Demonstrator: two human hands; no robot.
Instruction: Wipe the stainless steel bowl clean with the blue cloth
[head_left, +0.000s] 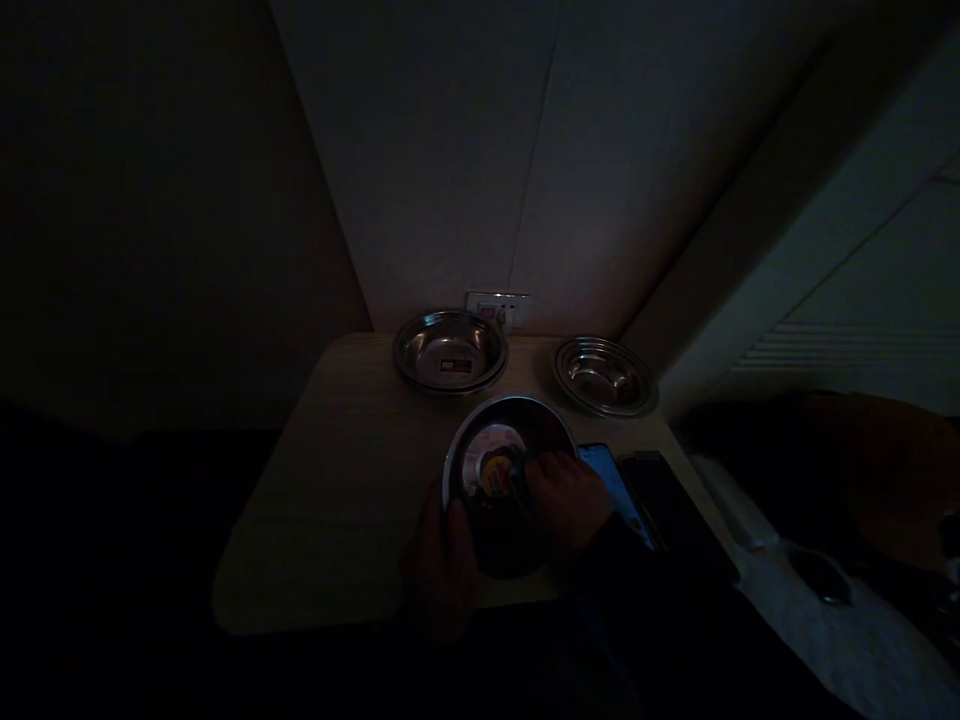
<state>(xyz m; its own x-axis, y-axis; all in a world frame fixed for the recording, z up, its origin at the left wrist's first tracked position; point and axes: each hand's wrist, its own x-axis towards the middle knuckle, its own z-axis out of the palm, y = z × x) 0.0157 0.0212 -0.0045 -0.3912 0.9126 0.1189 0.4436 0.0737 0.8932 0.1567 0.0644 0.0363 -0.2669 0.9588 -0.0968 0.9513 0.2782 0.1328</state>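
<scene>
A shiny metal bowl [478,447] is tilted toward me over the front of the small table, with a round yellow and red label [496,476] on its inside bottom. My left hand [441,562] grips the bowl's near left rim, thumb on the inner side. My right hand [568,500] reaches into the bowl from the right, its fingers curled close to the label. Something dark shows by those fingertips, too dim to make out. The bowl's lower part lies in deep shadow.
Behind the bowl stand stacked metal basins [450,348] on the left and nested metal bowls [604,378] on the right. A lit phone [616,490] lies beside a dark flat object [671,505] on the wooden table [330,500]. A wall socket [498,308] is behind.
</scene>
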